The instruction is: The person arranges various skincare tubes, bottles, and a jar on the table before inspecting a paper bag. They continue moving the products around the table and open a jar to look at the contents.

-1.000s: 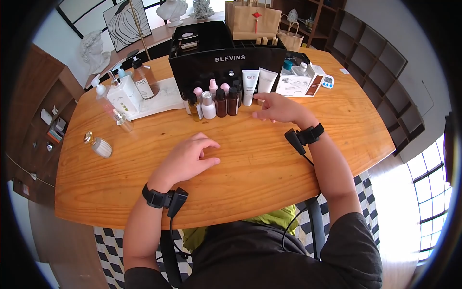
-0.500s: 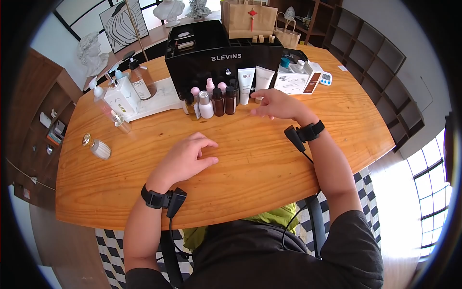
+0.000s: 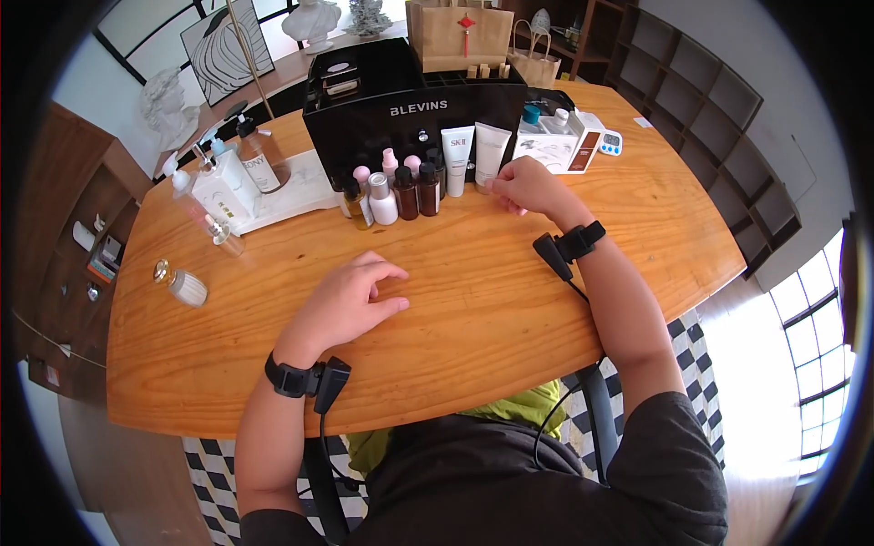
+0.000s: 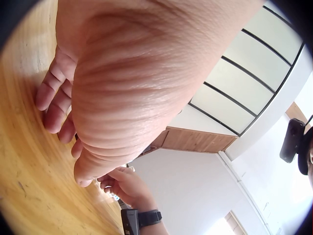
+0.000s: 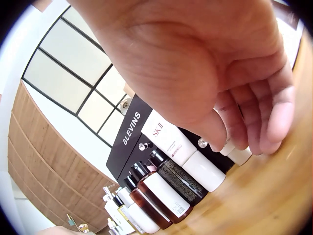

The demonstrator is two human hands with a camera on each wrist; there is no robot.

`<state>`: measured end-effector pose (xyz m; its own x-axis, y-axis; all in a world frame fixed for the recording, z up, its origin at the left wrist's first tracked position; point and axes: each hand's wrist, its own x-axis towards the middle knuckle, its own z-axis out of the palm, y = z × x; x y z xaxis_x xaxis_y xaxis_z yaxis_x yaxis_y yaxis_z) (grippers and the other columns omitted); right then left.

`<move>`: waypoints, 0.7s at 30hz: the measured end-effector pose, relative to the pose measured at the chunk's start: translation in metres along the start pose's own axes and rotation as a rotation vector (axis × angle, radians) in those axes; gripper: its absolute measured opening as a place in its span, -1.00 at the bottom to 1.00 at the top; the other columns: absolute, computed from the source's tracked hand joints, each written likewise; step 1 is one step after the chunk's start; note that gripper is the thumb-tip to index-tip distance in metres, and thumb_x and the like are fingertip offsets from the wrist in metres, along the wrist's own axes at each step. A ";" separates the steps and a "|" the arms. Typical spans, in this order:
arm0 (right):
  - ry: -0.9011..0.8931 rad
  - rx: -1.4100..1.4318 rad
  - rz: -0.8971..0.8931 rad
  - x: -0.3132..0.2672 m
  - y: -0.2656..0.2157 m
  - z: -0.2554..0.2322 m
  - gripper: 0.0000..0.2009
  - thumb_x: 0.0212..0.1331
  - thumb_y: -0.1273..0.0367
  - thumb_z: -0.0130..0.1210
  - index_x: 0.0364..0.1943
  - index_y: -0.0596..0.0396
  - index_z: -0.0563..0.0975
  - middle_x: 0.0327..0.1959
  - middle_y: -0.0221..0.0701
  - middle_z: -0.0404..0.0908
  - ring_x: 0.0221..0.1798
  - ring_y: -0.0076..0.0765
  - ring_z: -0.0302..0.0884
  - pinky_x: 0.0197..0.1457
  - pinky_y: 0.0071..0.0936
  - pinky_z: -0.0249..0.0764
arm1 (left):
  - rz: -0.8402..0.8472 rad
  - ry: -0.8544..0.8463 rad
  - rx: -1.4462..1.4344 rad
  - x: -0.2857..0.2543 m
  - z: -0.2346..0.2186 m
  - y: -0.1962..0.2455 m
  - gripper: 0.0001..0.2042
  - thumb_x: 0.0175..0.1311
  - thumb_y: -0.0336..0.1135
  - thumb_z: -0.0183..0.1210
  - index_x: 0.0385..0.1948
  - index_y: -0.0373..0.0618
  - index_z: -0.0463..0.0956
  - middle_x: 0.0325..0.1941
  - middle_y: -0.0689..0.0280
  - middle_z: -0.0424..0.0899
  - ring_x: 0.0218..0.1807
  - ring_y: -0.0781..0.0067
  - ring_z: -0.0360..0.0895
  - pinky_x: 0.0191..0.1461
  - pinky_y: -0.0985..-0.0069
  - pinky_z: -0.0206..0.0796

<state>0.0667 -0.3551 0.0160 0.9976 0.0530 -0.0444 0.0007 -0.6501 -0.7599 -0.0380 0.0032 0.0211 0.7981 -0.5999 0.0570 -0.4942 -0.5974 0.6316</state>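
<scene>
My right hand (image 3: 533, 188) is at the base of a white squeeze tube (image 3: 492, 146), its bent fingertips right by the cap. In the right wrist view a gap shows between thumb and fingers, and the white cap (image 5: 238, 155) shows just below them; the hand hides the tube's body. Left of it stands a white SK-II tube (image 3: 457, 159) on its cap. Small brown bottles (image 3: 406, 194) and a white bottle (image 3: 382, 200) are lined up beside it. My left hand (image 3: 341, 305) rests low over the table, fingers loosely bent, nothing in it.
Behind the bottles stands a black BLEVINS case (image 3: 364, 136). On the left are a marble tray (image 3: 300, 191) with pump bottles and a gold-capped bottle (image 3: 187, 287) on the wooden table (image 3: 455, 318). A white box (image 3: 546, 150) and a small timer (image 3: 611, 143) sit at right.
My right hand has shifted right relative to the white tube, its pointing fingers now more bent and more of the cap uncovered. The left hand has stayed in place. The head view has turned slightly.
</scene>
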 end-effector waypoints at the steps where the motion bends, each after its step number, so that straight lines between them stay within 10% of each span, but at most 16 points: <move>1: 0.003 0.002 0.002 0.001 0.002 0.000 -0.62 0.35 0.18 0.34 -0.48 0.25 0.68 -0.62 -0.34 0.68 -0.63 -0.45 0.60 -0.49 -0.46 0.52 | -0.018 -0.009 0.011 0.000 0.000 0.001 -0.65 0.35 -0.25 0.45 0.10 -0.17 0.70 -0.08 0.29 0.62 -0.19 0.39 0.55 -0.08 0.44 0.48; 21: 0.107 -0.124 0.036 0.002 0.001 0.000 -0.67 0.31 0.19 0.38 -0.22 0.26 0.72 -0.43 -0.16 0.78 -0.47 -0.21 0.79 -0.31 -0.32 0.67 | -0.011 0.007 -0.006 0.001 0.001 0.003 -0.67 0.33 -0.31 0.46 0.07 -0.19 0.71 -0.13 0.32 0.58 -0.25 0.43 0.47 -0.12 0.46 0.44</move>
<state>0.0686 -0.3558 0.0156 0.9988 -0.0487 0.0041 -0.0333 -0.7388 -0.6731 -0.0393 0.0004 0.0220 0.8056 -0.5899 0.0557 -0.4838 -0.6006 0.6365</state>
